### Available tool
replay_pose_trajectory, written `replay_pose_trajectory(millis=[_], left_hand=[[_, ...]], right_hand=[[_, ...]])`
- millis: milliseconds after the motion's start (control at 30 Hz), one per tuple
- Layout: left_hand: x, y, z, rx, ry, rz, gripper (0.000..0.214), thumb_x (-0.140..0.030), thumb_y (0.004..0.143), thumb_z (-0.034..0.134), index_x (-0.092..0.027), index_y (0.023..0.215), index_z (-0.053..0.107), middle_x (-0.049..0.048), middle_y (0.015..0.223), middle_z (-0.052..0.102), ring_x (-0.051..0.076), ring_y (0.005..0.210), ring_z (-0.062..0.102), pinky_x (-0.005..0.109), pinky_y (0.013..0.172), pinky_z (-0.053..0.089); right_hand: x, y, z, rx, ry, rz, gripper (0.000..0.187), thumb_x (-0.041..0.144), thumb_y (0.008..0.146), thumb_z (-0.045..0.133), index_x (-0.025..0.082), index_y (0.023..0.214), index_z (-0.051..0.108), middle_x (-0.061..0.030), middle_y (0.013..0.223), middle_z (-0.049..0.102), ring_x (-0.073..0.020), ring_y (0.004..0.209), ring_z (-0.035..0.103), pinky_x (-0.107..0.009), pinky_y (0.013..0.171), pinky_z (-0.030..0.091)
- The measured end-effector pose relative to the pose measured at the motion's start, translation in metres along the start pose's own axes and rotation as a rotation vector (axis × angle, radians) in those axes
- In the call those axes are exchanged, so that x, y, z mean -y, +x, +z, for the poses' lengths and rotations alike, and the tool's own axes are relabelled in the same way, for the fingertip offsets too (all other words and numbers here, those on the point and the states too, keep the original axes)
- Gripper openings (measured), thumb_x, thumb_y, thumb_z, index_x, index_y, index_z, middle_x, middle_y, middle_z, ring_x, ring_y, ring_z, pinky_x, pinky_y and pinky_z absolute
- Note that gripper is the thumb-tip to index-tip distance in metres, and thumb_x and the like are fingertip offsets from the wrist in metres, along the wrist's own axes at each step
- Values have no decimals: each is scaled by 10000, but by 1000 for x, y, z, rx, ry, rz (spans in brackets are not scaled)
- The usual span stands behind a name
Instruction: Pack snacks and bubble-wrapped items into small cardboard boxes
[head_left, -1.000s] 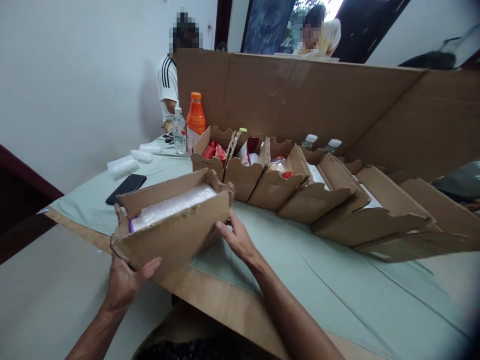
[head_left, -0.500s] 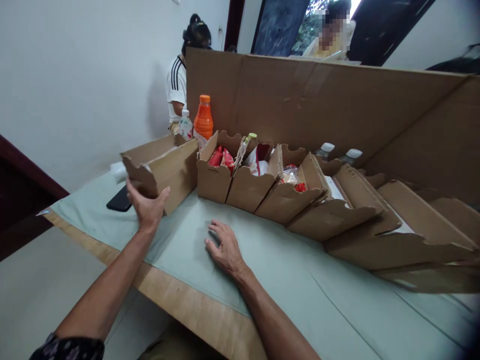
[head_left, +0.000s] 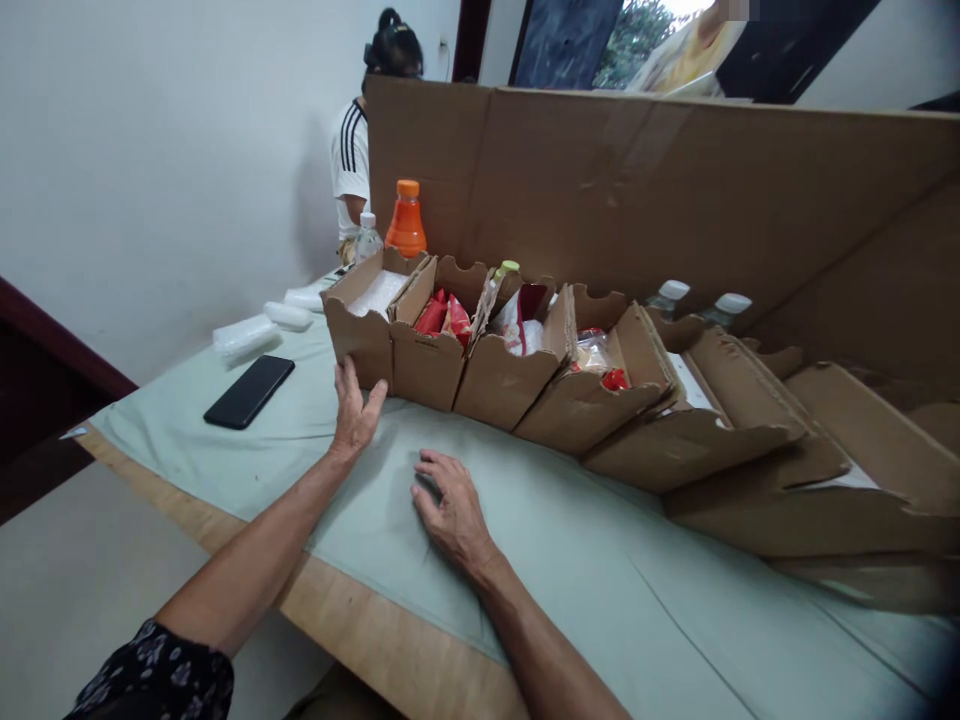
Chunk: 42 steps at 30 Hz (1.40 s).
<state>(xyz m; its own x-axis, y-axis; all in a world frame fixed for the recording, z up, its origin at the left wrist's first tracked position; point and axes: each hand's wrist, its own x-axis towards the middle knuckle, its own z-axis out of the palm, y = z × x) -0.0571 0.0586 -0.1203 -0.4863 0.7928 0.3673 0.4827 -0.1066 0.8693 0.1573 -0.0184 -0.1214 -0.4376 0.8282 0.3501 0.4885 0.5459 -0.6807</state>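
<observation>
My left hand (head_left: 355, 408) touches the front of the leftmost cardboard box (head_left: 358, 345), fingers spread against its lower face. That box holds a white, bubble-wrap-like package (head_left: 379, 293). It stands flush beside a second cardboard box (head_left: 424, 365) with red packets (head_left: 442, 314) in it. My right hand (head_left: 453, 508) rests on the green cloth (head_left: 555, 560), fingers slightly curled and apart, holding nothing. Further right in the row, another box (head_left: 499, 378) contains a white and dark red packet (head_left: 517, 325), and one beside it (head_left: 585, 405) holds clear and red packets (head_left: 596, 352).
A black phone (head_left: 249, 391) and white wrapped packages (head_left: 244, 338) lie at the left. Behind the boxes stand an orange bottle (head_left: 406, 222), clear bottles (head_left: 367, 240) and a tall cardboard panel (head_left: 555, 180). One person (head_left: 351, 150) is beyond the panel's left end, another (head_left: 690, 55) behind it.
The leftmost box has moved right and now stands against its neighbour. My left hand went from gripping its end to lying against its front. My right hand stayed nearly still.
</observation>
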Motion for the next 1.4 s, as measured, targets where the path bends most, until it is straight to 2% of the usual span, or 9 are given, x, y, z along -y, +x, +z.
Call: replay_pose_trajectory(millis=[467,600,733,867,967,1167,1233,1300,1400], left_hand=[[11,10,-3,-2,33,24,796,-464,958,488,-110,1621,227,168,1729,169,320,1611,113,526,1308,125],[11,5,0,46,138,29,793,-442,977,446,-39,1611,193,238,1703,203,341,1599,168,537,1301,149],[3,-24,-8,198,302,93,781,-408,952,481,17,1572,270,303,1654,285,384,1571,242,575,1275,193],[-8,-75,-37,412,454,237,562,-376,942,493,-142,1450,542,208,1590,466,374,1531,343,607,1257,189],[-13,-103,-59,492,551,309,492,-385,967,458,-187,1392,609,188,1593,469,370,1529,344,611,1248,191],[-18,-113,-73,528,696,368,520,-396,976,444,-185,1435,569,201,1610,436,379,1523,337,633,1221,218],[-19,-112,-73,537,726,381,534,-400,982,426,-168,1445,559,216,1605,436,388,1518,339,634,1215,224],[-20,-111,-73,548,749,389,551,-406,986,410,-149,1451,552,233,1598,436,402,1511,347,632,1208,235],[-20,-110,-74,559,772,390,568,-415,989,390,-131,1459,540,245,1601,425,417,1510,340,637,1201,238]], right_hand=[[-1,0,4,22,-114,-2,246,156,866,615,201,1079,729,-122,1326,701,-271,1231,625,-458,1052,479],[3,3,4,53,-178,4,234,169,889,612,186,1089,732,-133,1338,694,-275,1231,621,-468,1044,480],[17,3,8,116,-255,-19,270,202,917,618,194,1168,718,-136,1392,660,-284,1306,567,-482,1080,451],[37,-13,15,156,-322,-36,404,257,961,603,174,1357,622,-168,1507,565,-307,1427,470,-514,1157,390],[51,-35,18,161,-358,-38,488,296,963,625,141,1422,566,-197,1542,523,-337,1459,437,-544,1197,345],[78,-82,25,148,-377,-53,453,294,959,636,167,1392,595,-188,1529,539,-331,1455,448,-555,1194,362],[77,-93,17,161,-346,-85,428,299,940,661,180,1350,633,-166,1518,555,-300,1441,465,-505,1189,381],[65,-105,-7,130,-365,-38,401,317,921,678,227,1311,668,-115,1524,557,-262,1427,482,-450,1175,403],[29,-129,-66,-19,-526,228,431,344,942,619,250,1361,639,-103,1559,523,-274,1432,476,-478,1174,392]])
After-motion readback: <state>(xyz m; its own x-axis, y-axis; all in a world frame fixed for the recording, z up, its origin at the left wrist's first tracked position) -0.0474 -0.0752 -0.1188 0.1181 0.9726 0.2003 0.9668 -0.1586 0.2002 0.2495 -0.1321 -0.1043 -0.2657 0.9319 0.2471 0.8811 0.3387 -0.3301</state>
